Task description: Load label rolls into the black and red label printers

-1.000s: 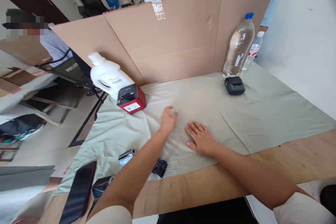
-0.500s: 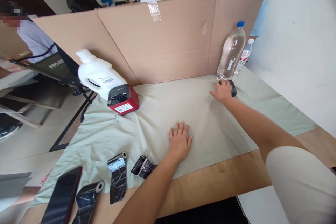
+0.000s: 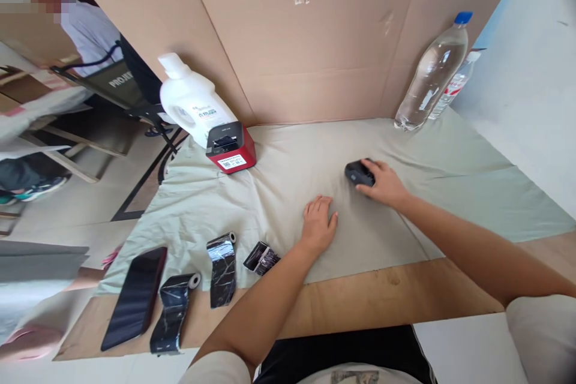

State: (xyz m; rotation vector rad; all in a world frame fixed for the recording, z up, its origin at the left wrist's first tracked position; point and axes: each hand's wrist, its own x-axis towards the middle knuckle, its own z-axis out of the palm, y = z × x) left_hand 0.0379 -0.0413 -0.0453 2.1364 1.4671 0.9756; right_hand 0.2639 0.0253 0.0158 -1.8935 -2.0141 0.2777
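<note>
My right hand (image 3: 384, 183) grips a small black rounded device (image 3: 359, 173) at its right side, with the thumb in front and the fingers over its top. The device is at the cloth; whether it touches the cloth I cannot tell. Its exact kind does not show. My left hand (image 3: 318, 225) lies palm down on the pale green cloth (image 3: 292, 159), fingers stretched out, holding nothing. To its left are a black strip (image 3: 261, 258) with a pale band and an unrolled black roll (image 3: 224, 270). Farther back stands a red and black label printer (image 3: 231, 147).
A white jug (image 3: 193, 99) stands behind the printer, against a cardboard screen (image 3: 315, 60). Two clear bottles, one large (image 3: 434, 72) and one small (image 3: 456, 87), stand back right. A phone (image 3: 135, 297) and another black roll (image 3: 173, 312) lie front left. A person (image 3: 92, 27) sits beyond.
My right hand has brought the black device away from the large bottle, nearer to me and to my left hand. The left hand stays flat on the cloth. The view has tilted down.
</note>
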